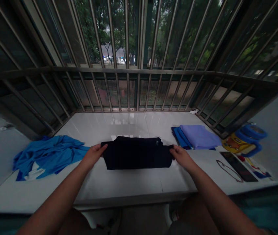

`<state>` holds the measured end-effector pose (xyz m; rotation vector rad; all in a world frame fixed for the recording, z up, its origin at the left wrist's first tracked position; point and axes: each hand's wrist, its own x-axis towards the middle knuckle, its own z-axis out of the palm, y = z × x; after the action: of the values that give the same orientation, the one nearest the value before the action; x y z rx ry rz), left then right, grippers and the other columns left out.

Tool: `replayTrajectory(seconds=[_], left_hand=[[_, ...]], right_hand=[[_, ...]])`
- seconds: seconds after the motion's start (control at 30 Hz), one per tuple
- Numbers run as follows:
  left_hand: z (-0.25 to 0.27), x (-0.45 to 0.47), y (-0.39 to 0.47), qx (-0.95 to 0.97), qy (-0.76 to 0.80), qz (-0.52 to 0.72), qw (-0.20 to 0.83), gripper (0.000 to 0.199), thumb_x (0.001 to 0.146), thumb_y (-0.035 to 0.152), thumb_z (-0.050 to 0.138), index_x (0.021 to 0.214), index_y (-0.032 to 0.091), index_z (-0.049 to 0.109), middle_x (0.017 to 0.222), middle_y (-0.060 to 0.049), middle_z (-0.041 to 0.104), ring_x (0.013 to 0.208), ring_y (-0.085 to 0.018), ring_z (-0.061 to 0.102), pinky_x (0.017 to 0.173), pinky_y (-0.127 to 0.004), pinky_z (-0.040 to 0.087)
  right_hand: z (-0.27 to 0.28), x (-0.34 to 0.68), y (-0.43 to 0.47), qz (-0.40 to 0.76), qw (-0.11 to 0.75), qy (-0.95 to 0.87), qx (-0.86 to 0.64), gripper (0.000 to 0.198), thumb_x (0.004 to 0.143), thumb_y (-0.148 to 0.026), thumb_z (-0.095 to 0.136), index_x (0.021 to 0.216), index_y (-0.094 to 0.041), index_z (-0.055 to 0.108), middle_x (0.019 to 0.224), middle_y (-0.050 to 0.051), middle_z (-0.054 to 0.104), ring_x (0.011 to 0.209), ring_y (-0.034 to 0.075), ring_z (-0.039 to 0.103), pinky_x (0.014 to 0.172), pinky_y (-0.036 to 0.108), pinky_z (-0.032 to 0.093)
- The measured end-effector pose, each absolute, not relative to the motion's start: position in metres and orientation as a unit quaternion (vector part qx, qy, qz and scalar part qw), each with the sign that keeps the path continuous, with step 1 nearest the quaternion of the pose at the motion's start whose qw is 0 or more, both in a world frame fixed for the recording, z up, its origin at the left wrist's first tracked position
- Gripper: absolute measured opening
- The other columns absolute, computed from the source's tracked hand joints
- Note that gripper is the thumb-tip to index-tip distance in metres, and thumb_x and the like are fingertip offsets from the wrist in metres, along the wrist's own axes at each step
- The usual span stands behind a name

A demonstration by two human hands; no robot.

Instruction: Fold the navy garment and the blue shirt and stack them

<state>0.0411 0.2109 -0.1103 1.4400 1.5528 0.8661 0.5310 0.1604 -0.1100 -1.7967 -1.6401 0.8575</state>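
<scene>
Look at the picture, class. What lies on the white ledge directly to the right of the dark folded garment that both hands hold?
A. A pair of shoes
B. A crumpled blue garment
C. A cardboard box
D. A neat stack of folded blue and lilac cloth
D: the folded blue and lilac stack lies just right of the dark garment, beyond the right hand; the crumpled blue garment lies on the left.

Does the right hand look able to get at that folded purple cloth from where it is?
Probably yes. The right hand grips the dark garment, and the folded purple cloth lies just beyond it on the white ledge, with nothing between them.
</scene>
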Motion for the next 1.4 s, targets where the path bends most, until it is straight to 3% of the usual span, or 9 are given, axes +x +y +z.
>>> replayTrajectory(seconds=[0.2, 0.37, 0.47, 0.57, 0.8, 1.07, 1.17, 1.3, 1.4], left_hand=[[-0.136, 0.082, 0.307, 0.613, 0.666, 0.285, 0.314, 0.062, 0.078, 0.076, 0.074, 0.1, 0.018, 0.075, 0.089, -0.01, 0.079, 0.091, -0.03, 0.075, 0.08, -0.038, 0.059], [-0.15, 0.097, 0.334, 0.699, 0.637, 0.222, 0.237, 0.061, 0.07, 0.051, 0.091, 0.119, 0.019, 0.076, 0.128, -0.015, 0.078, 0.125, -0.034, 0.069, 0.106, -0.041, 0.054], [-0.145, 0.103, 0.343, 0.751, 0.597, 0.165, 0.229, 0.041, 0.067, 0.043, 0.094, 0.099, 0.023, 0.079, 0.107, -0.008, 0.082, 0.107, -0.031, 0.074, 0.096, -0.037, 0.056], [-0.126, 0.107, 0.346, 0.786, 0.563, 0.142, 0.211, 0.023, 0.07, 0.037, 0.093, 0.079, 0.023, 0.076, 0.085, -0.004, 0.077, 0.09, -0.028, 0.074, 0.085, -0.036, 0.056], [-0.077, 0.09, 0.281, 0.831, 0.482, 0.262, 0.091, 0.018, 0.099, 0.031, 0.07, 0.113, 0.023, 0.077, 0.116, -0.009, 0.069, 0.109, -0.026, 0.067, 0.097, -0.039, 0.055], [-0.179, 0.112, 0.12, 0.857, 0.508, 0.08, 0.028, 0.054, 0.089, -0.003, 0.058, 0.129, 0.029, 0.076, 0.124, -0.008, 0.074, 0.111, -0.027, 0.071, 0.095, -0.043, 0.058], [-0.212, 0.128, 0.078, 0.845, 0.527, 0.087, 0.031, 0.069, 0.089, -0.006, 0.052, 0.145, 0.029, 0.069, 0.136, -0.01, 0.073, 0.12, -0.028, 0.071, 0.102, -0.045, 0.058], [-0.221, 0.136, 0.049, 0.841, 0.52, 0.138, 0.065, 0.058, 0.093, 0.009, 0.057, 0.144, 0.032, 0.07, 0.141, -0.012, 0.073, 0.125, -0.033, 0.072, 0.106, -0.05, 0.061], [-0.213, 0.134, 0.04, 0.809, 0.543, 0.204, 0.099, 0.046, 0.097, 0.026, 0.062, 0.141, 0.035, 0.072, 0.141, -0.012, 0.074, 0.127, -0.035, 0.073, 0.106, -0.053, 0.064]], right_hand=[[-0.124, 0.513, 0.248, 0.189, 0.185, -0.589, -0.764, 0.028, 0.1, -0.036, 0.061, 0.106, -0.013, 0.076, 0.104, 0.018, 0.078, 0.106, 0.03, 0.073, 0.094, 0.039, 0.053], [-0.135, 0.491, 0.261, 0.113, 0.147, -0.662, -0.727, 0.065, 0.102, -0.042, 0.065, 0.158, -0.01, 0.053, 0.161, 0.024, 0.056, 0.148, 0.033, 0.053, 0.118, 0.04, 0.043], [-0.134, 0.48, 0.268, 0.12, 0.101, -0.707, -0.689, 0.067, 0.091, -0.039, 0.081, 0.151, -0.014, 0.062, 0.15, 0.019, 0.067, 0.136, 0.032, 0.063, 0.112, 0.038, 0.048], [-0.117, 0.476, 0.276, 0.114, 0.081, -0.734, -0.665, 0.037, 0.092, -0.033, 0.081, 0.125, -0.017, 0.077, 0.123, 0.014, 0.078, 0.115, 0.029, 0.071, 0.102, 0.035, 0.051], [-0.07, 0.501, 0.236, -0.031, 0.193, -0.778, -0.597, 0.027, 0.104, -0.027, 0.062, 0.127, -0.022, 0.076, 0.126, 0.013, 0.07, 0.118, 0.03, 0.062, 0.103, 0.041, 0.049], [-0.164, 0.515, 0.133, -0.021, 0.108, -0.751, -0.651, 0.053, 0.089, -0.002, 0.054, 0.13, -0.026, 0.078, 0.134, 0.013, 0.07, 0.121, 0.031, 0.066, 0.099, 0.042, 0.054], [-0.18, 0.512, 0.119, -0.018, 0.165, -0.681, -0.713, 0.047, 0.1, -0.013, 0.047, 0.141, -0.015, 0.068, 0.139, 0.019, 0.067, 0.123, 0.03, 0.067, 0.109, 0.041, 0.052], [-0.164, 0.499, 0.138, 0.009, 0.119, -0.554, -0.824, 0.062, 0.109, -0.057, 0.046, 0.137, -0.005, 0.064, 0.128, 0.031, 0.068, 0.121, 0.043, 0.069, 0.097, 0.053, 0.057], [-0.148, 0.488, 0.165, 0.073, 0.083, -0.529, -0.842, 0.049, 0.105, -0.055, 0.057, 0.122, -0.011, 0.07, 0.11, 0.026, 0.075, 0.107, 0.041, 0.074, 0.086, 0.048, 0.059]])
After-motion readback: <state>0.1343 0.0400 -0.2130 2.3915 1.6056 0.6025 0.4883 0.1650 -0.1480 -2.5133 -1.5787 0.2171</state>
